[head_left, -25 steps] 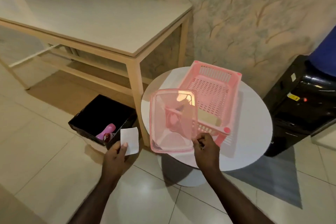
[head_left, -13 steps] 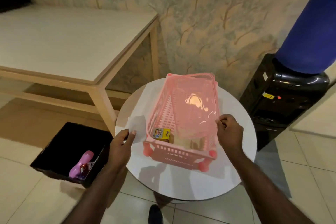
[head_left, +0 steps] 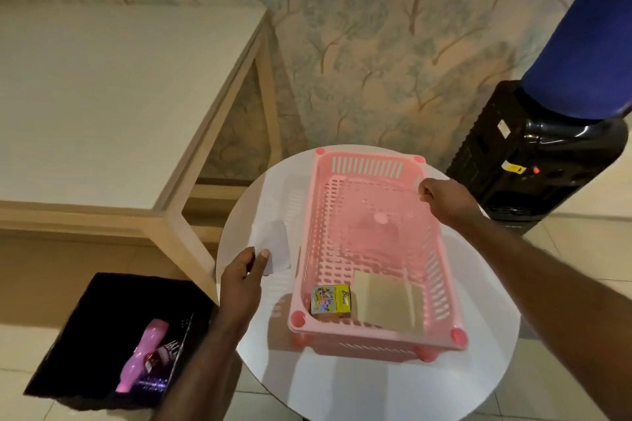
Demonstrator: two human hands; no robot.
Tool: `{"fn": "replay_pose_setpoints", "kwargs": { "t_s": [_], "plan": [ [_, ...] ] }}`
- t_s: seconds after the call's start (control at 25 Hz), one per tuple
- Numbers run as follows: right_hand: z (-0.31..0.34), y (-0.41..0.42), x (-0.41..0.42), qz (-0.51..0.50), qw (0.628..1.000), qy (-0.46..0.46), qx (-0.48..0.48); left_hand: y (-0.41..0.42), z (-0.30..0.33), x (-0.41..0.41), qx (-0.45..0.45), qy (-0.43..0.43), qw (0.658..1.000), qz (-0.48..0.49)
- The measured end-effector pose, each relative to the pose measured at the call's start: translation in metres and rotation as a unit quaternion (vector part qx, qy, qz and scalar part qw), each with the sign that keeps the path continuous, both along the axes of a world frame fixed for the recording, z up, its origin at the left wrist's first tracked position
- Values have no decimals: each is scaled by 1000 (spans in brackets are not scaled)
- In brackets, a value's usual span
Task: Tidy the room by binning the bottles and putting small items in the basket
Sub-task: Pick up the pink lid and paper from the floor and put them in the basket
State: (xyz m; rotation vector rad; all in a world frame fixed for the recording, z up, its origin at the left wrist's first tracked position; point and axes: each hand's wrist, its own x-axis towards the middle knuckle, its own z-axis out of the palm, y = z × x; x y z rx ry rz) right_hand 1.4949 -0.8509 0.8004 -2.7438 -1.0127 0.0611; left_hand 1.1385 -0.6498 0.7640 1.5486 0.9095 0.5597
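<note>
A pink slotted basket stands on the round white table. My right hand pinches the far right corner of a clear pink lid that lies inside the basket. A small yellow box and a beige flat packet lie at the basket's near end. My left hand pinches a white slip of paper over the table, left of the basket. A black bin on the floor at lower left holds a pink bottle and a dark bottle.
A large pale wooden table stands at left against the patterned wall; its leg comes down between the bin and the round table. A black water dispenser with a blue jug stands at right. Tiled floor lies below.
My right hand has carried the pink lid from in front of the basket down into it. My left hand has brought the paper from above the bin to the table beside the basket.
</note>
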Motion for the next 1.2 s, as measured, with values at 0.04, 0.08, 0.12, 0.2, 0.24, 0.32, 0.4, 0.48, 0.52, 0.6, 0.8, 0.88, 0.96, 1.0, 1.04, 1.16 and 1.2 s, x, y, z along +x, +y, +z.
{"fn": "replay_pose_setpoints", "kwargs": {
  "t_s": [0.04, 0.08, 0.12, 0.2, 0.24, 0.32, 0.4, 0.48, 0.52, 0.6, 0.8, 0.88, 0.96, 1.0, 1.04, 1.16, 1.2],
  "plan": [
    [-3, 6, 5, 16, 1000, 8, -18, 5, -2, 2, -2, -2, 1000, -2],
    [-6, 14, 10, 34, 999, 11, -36, 9, -4, 5, -5, -2, 1000, -6],
    [-8, 23, 14, 49, 997, 14, -51, 12, -5, 9, -7, -1, 1000, -9],
    [-11, 43, 20, 71, 994, 30, -71, 15, -6, 14, -13, 5, 1000, -5],
    [-15, 52, 22, 82, 993, 38, -81, 16, -5, 16, -17, 9, 1000, 0],
    [-29, 67, 26, 103, 988, 52, -99, 18, -4, 20, -21, 17, 1000, 3],
    [-44, 75, 26, 115, 984, 63, -118, 21, -2, 26, -20, 19, 1000, 0],
    [-59, 79, 26, 124, 980, 70, -136, 24, -2, 33, -13, 13, 1000, -3],
    [-65, 79, 27, 129, 979, 73, -142, 25, -2, 37, -10, 10, 1000, -6],
    [-75, 78, 25, 129, 978, 80, -145, 25, -1, 46, -12, 4, 1000, -17],
    [-89, 74, 20, 103, 983, 68, -132, 22, 3, 79, 7, 15, 999, -39],
    [-84, 76, 17, 78, 988, 64, -114, 22, 7, 93, 17, 18, 998, -53],
    [-71, 82, 8, 75, 994, 76, -17, 23, 9, 108, 23, 32, 996, -78],
    [-63, 89, -2, 70, 987, 124, 68, 24, 8, 117, 25, 40, 994, -94],
    [-54, 95, -14, 47, 963, 220, 151, 25, 8, 125, 29, 48, 993, -107],
    [-30, 107, -48, -36, 800, 539, 261, 26, 8, 148, 47, 73, 986, -142],
    [-30, 107, -54, -33, 776, 576, 255, 26, 8, 154, 51, 81, 984, -154]
  ]
}}
